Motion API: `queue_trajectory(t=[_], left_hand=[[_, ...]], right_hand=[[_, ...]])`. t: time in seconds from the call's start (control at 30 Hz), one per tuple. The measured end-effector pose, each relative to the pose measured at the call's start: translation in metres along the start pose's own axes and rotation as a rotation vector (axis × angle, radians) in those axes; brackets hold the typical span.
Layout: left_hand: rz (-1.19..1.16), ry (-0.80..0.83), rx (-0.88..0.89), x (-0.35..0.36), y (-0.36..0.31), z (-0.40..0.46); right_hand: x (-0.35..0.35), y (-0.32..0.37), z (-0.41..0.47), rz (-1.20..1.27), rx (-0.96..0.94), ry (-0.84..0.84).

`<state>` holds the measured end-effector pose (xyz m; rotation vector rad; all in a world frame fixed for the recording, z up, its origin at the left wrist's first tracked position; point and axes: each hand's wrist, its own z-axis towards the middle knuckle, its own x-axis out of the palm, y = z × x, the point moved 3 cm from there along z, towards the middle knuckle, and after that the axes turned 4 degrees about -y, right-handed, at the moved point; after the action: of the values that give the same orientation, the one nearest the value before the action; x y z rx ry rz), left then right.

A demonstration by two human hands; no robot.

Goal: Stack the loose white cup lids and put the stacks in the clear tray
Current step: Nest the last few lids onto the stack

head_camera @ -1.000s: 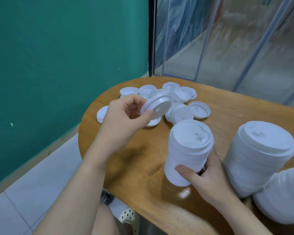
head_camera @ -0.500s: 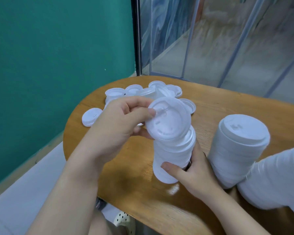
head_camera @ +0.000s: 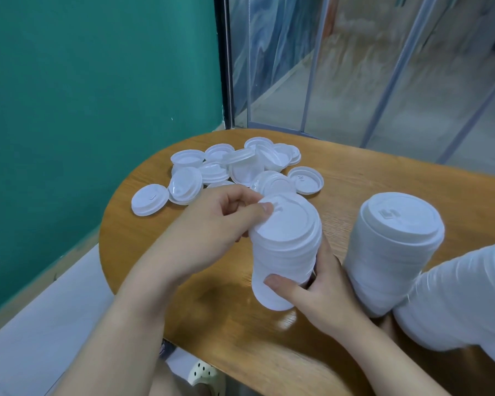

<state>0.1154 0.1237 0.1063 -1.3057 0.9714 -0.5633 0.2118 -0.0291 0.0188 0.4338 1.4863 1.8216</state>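
We see a rounded wooden counter (head_camera: 355, 181) against a teal wall (head_camera: 97, 81), with glass panels (head_camera: 355, 67) beyond its far edge. Past the left hand (head_camera: 212, 232) lies a heap of loose lids (head_camera: 235, 167), roughly a dozen, overlapping and tipped so we cannot count them exactly; one lone lid (head_camera: 150, 199) sits apart at the far left of that heap, top up. Three stacks in all: the held stack (head_camera: 286, 252) between our hands, a second stack (head_camera: 392, 252) just to the right of the right hand (head_camera: 320, 295), leaning slightly, and a third stack (head_camera: 463, 295) lying on its side at the right edge, touching the second.

The left hand pinches the rim of the top lid (head_camera: 289, 221), thumb on its upper face, fingers curled behind the edge. That lid sits on the held stack. The right hand wraps the stack's lower part, thumb across the front near the base, fingers hidden behind. The second stack crowds the right hand's back. No clear tray shows.
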Motion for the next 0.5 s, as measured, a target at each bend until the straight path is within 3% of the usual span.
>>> queue_trajectory(t=[0.5], left_hand=[[0.133,-0.122,0.18,0.0058,-0.002,-0.0014]], right_hand=[[0.0008,0.0007,0.0001,0.027,0.014,-0.002]])
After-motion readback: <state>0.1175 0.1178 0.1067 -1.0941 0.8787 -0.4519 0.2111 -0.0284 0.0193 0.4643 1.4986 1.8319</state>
